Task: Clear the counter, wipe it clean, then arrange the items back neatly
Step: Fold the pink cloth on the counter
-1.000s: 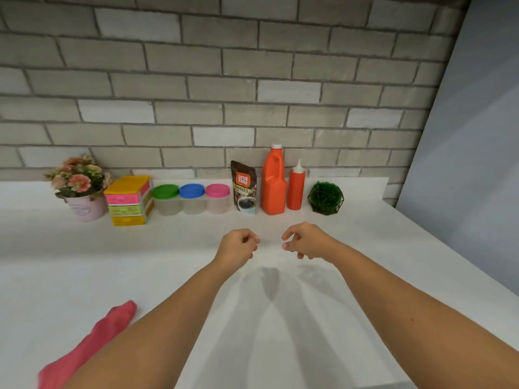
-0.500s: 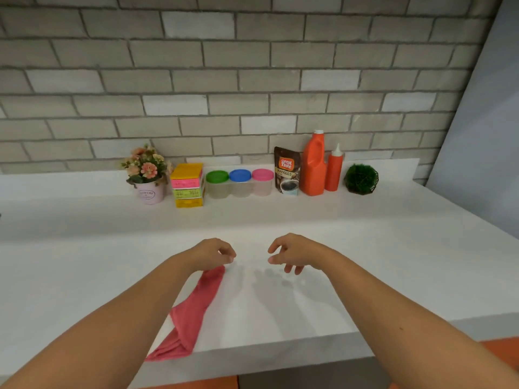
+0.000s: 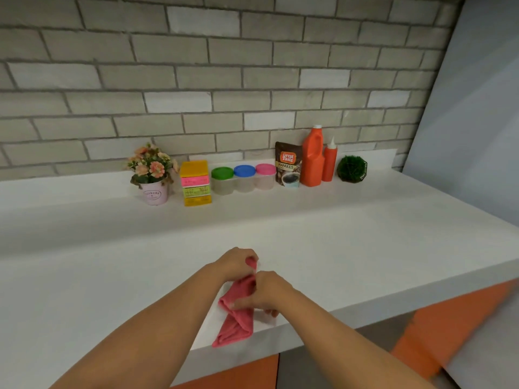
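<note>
A pink cloth lies folded near the front edge of the white counter. My left hand grips its far end, and my right hand holds its middle from the right. Along the back wall stand a flower pot, a stack of coloured boxes, three clear jars with green, blue and pink lids, a coffee pouch, an orange jug, a red squeeze bottle and a green ball ornament.
A grey brick wall backs the counter. A pale panel closes off the right side. Orange cabinet fronts show below the counter's front edge.
The view pulled back and the items shifted right in it. Both hands, empty a moment ago, came back to the front edge and took hold of the pink cloth.
</note>
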The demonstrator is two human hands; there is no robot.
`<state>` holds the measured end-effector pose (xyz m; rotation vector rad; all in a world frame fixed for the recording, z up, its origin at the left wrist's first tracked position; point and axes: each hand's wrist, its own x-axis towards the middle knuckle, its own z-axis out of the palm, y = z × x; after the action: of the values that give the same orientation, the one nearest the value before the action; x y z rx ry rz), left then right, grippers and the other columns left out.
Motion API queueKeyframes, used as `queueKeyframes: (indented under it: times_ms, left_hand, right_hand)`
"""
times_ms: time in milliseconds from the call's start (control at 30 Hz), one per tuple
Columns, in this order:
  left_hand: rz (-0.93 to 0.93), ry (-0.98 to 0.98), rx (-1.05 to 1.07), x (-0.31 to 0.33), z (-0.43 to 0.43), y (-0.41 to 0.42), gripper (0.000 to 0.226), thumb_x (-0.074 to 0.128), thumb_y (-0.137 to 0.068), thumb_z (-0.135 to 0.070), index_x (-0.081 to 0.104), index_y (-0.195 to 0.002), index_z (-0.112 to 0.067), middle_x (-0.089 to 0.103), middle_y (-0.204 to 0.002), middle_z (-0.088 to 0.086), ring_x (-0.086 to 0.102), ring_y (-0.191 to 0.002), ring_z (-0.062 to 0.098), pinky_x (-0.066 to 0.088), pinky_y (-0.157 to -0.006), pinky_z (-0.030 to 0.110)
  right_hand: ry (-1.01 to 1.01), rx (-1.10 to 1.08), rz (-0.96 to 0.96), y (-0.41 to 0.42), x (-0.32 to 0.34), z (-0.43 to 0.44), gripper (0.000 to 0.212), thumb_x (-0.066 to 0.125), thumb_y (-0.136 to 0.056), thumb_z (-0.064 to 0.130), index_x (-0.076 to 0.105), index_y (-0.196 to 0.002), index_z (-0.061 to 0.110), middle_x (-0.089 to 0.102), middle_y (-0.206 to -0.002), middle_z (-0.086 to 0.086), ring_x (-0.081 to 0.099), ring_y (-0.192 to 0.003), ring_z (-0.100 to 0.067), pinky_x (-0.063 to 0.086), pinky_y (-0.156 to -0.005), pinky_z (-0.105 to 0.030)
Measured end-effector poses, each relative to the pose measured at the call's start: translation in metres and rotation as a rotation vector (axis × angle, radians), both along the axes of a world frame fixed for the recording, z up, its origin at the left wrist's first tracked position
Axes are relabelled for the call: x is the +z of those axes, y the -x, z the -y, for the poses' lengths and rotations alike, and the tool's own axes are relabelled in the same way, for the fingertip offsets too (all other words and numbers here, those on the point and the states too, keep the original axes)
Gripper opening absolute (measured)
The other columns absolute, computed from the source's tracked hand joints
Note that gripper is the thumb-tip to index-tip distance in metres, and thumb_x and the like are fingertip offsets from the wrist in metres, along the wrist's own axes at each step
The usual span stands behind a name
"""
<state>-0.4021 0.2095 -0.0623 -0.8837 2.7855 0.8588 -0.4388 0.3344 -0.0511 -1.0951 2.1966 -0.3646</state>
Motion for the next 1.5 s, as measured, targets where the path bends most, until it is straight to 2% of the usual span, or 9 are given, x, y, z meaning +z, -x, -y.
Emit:
queueKeyframes:
  times_ms: [133,233,333,467,667,733,933,1233,1500]
  left_hand:
    - [-0.145,-0.127,0.130,-0.005,-0.002,0.003,0.040,0.056,-0.079,0.000,0.060,-0.115,-0.015,0.055,-0.122,0.005,0.050,-0.103,0.018,0.041,-0.081,0.022]
    - [-0.232,-0.165,0.239,-0.007,-0.002,-0.001,0.039,0.053,-0.077,0.007,0.064,-0.109,-0.012,0.055,-0.121,0.005,0.052,-0.106,0.020,0.042,-0.080,0.021]
    - [-0.311,-0.191,0.353,-0.006,-0.003,-0.010,0.041,0.046,-0.078,0.011,0.066,-0.105,-0.012,0.054,-0.123,0.006,0.049,-0.096,0.018,0.043,-0.077,0.022]
    - [-0.393,-0.231,0.462,0.007,-0.003,-0.036,0.040,0.046,-0.080,0.011,0.065,-0.107,-0.012,0.055,-0.118,0.010,0.053,-0.088,0.023,0.052,-0.060,0.029]
    - [-0.465,-0.204,0.601,0.025,0.008,-0.105,0.040,0.048,-0.080,0.009,0.064,-0.110,-0.011,0.053,-0.120,0.014,0.056,-0.082,0.025,0.051,-0.051,0.025]
    - [-0.478,-0.216,0.644,0.027,0.016,-0.134,0.040,0.049,-0.080,0.010,0.064,-0.110,-0.011,0.053,-0.121,0.016,0.057,-0.082,0.028,0.054,-0.054,0.029]
    - [-0.511,-0.224,0.736,0.033,0.052,-0.237,0.040,0.048,-0.080,0.011,0.062,-0.111,-0.010,0.055,-0.119,0.018,0.056,-0.073,0.024,0.047,-0.036,0.016]
    - [-0.510,-0.165,0.884,0.023,0.140,-0.421,0.044,0.045,-0.080,0.012,0.061,-0.116,-0.008,0.055,-0.121,0.020,0.059,-0.103,0.038,0.056,-0.069,0.040]
    - [-0.435,-0.083,0.848,0.006,0.201,-0.515,0.047,0.043,-0.080,0.011,0.062,-0.116,-0.011,0.058,-0.116,0.016,0.058,-0.090,0.030,0.056,-0.069,0.037]
  right_hand:
    - [0.059,-0.071,-0.103,-0.015,-0.007,0.004,0.055,0.071,-0.074,0.046,0.052,-0.113,0.012,0.059,-0.100,-0.004,0.059,-0.095,-0.021,0.045,-0.075,-0.029]
    - [0.098,-0.107,-0.067,-0.020,-0.012,0.009,0.030,0.069,-0.077,0.034,0.045,-0.082,0.016,0.043,-0.072,0.003,0.051,-0.079,-0.019,0.046,-0.066,-0.028]
    - [0.112,-0.076,-0.072,-0.020,-0.012,0.011,0.040,0.067,-0.079,0.028,0.031,-0.066,0.021,0.038,-0.069,0.005,0.049,-0.079,-0.019,0.042,-0.063,-0.025]
    - [0.135,-0.025,-0.100,-0.024,-0.006,0.018,0.027,0.066,-0.077,0.018,0.042,-0.088,0.012,0.042,-0.074,0.002,0.051,-0.079,-0.020,0.037,-0.049,-0.019]
    - [0.141,0.114,-0.043,-0.071,0.015,0.037,0.032,0.071,-0.074,0.015,0.046,-0.094,0.012,0.047,-0.073,0.002,0.059,-0.074,-0.024,0.055,-0.069,-0.034]
    - [0.136,0.156,-0.021,-0.096,0.020,0.047,0.033,0.071,-0.074,0.013,0.049,-0.100,0.009,0.049,-0.074,-0.001,0.060,-0.071,-0.026,0.057,-0.069,-0.037]
    - [0.139,0.258,-0.014,-0.185,0.025,0.093,0.041,0.068,-0.077,0.011,0.050,-0.113,0.005,0.049,-0.076,-0.002,0.057,-0.059,-0.021,0.057,-0.064,-0.035]
    - [0.129,0.383,0.005,-0.356,0.016,0.190,0.050,0.065,-0.079,0.009,0.047,-0.126,0.006,0.056,-0.099,-0.012,0.059,-0.070,-0.024,0.055,-0.062,-0.031]
    - [0.167,0.418,0.011,-0.457,-0.006,0.251,0.040,0.069,-0.080,0.019,0.054,-0.114,0.005,0.056,-0.096,-0.010,0.058,-0.087,-0.025,0.053,-0.085,-0.035]
